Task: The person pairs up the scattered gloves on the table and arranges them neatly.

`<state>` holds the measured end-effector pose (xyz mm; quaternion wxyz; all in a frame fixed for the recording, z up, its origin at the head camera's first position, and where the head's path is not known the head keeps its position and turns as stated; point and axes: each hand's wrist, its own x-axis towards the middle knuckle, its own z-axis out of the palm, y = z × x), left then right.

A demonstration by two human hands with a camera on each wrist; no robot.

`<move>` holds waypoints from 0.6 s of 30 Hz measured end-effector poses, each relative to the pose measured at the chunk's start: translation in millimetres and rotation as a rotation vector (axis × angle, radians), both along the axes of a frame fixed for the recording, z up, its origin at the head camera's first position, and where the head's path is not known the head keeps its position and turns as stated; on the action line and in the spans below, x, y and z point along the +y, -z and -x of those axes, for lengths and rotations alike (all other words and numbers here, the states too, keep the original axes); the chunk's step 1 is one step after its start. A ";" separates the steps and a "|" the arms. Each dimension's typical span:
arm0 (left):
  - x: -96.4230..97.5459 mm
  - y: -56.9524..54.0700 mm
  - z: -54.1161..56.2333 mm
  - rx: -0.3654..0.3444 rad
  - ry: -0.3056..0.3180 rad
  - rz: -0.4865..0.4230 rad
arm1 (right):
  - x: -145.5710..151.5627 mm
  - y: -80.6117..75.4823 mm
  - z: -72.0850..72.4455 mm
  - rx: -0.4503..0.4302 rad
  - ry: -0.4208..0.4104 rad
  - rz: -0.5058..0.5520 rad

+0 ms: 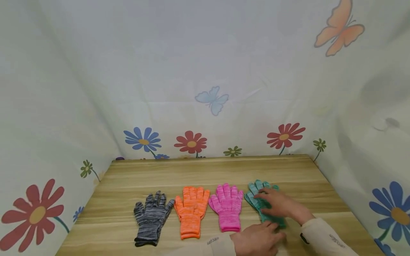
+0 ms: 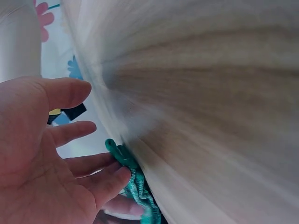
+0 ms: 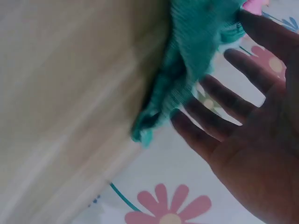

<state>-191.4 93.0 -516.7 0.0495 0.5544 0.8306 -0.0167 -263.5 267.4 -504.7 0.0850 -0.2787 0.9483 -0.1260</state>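
Teal knit gloves (image 1: 261, 202), stacked as a pair, lie at the right end of a row on the table. My right hand (image 1: 280, 203) is over them, partly hiding the palm; in the right wrist view its spread fingers (image 3: 229, 95) reach the edge of the teal fabric (image 3: 196, 51). Nearer me, my left hand (image 1: 257, 240) is at the cuff end. The left wrist view shows its fingers loosely extended, fingertips (image 2: 122, 175) right against the teal glove (image 2: 135, 179), with the thumb apart.
To the left lie pink gloves (image 1: 226, 209), orange gloves (image 1: 191, 213) and dark grey gloves (image 1: 150, 218), fingers pointing away from me. The wood-grain table (image 1: 205, 170) is bordered by white cloth walls (image 1: 166, 71) printed with flowers and butterflies.
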 end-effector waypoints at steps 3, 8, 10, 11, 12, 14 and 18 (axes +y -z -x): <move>1.2 0.5 -1.3 0.016 0.000 0.025 | -2.0 3.2 -0.7 -0.013 -0.012 -0.024; 1.3 0.9 -0.9 0.041 -0.004 0.062 | -1.3 7.4 3.4 0.004 -0.008 -0.012; 1.2 0.9 -0.4 0.038 -0.006 0.063 | -0.1 8.7 4.8 0.007 -0.012 -0.010; 1.1 0.9 -0.3 0.031 -0.009 0.061 | 0.5 9.0 5.2 0.009 -0.017 -0.012; 0.8 0.9 -0.3 0.027 -0.011 0.062 | 1.0 9.3 5.3 0.009 -0.020 -0.011; 0.4 0.2 -0.5 0.032 -0.007 0.063 | 1.7 9.2 5.0 0.012 -0.021 -0.006; -6.7 -5.8 -0.7 0.040 -0.003 0.044 | 2.0 3.9 1.6 0.037 0.003 0.052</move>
